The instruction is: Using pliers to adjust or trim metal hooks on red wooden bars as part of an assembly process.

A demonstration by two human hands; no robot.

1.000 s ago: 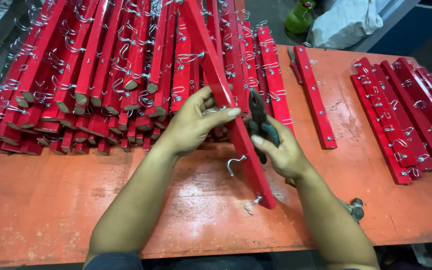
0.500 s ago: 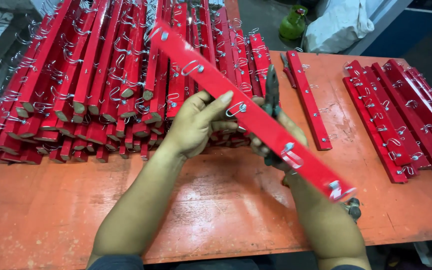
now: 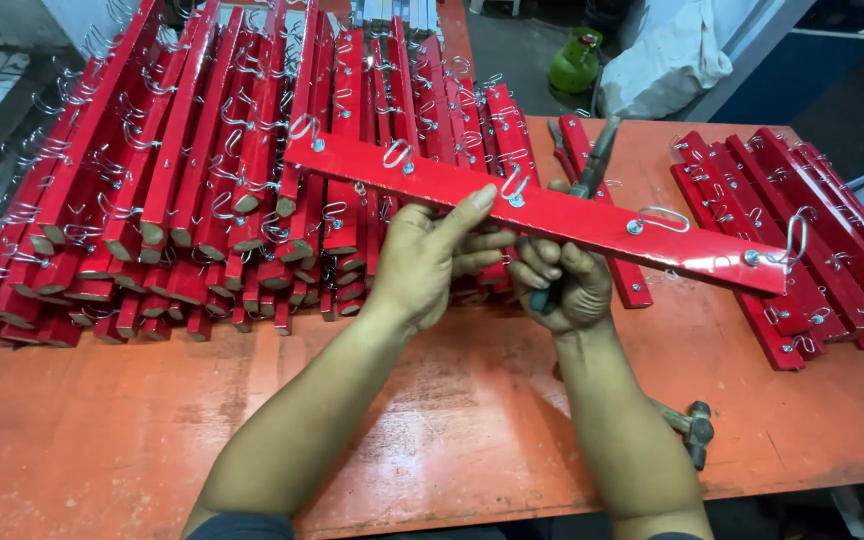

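Worn orange-painted table (image 3: 102, 440) carries a big stack of red hook-fitted wooden bars (image 3: 182, 180) at its far left corner. Above the table's middle, the left hand (image 3: 430, 262) grips a long red wooden bar with metal wire hooks (image 3: 537, 212) from below, thumb on its face. Beside it, the right hand (image 3: 560, 285) is closed around dark-handled metal pliers (image 3: 592, 160). A small hammer (image 3: 690, 428) lies near the near edge.

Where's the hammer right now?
In the head view, the hammer lies on the orange table near its front edge, low on the right, beside the right forearm and below the small stack of red strips.
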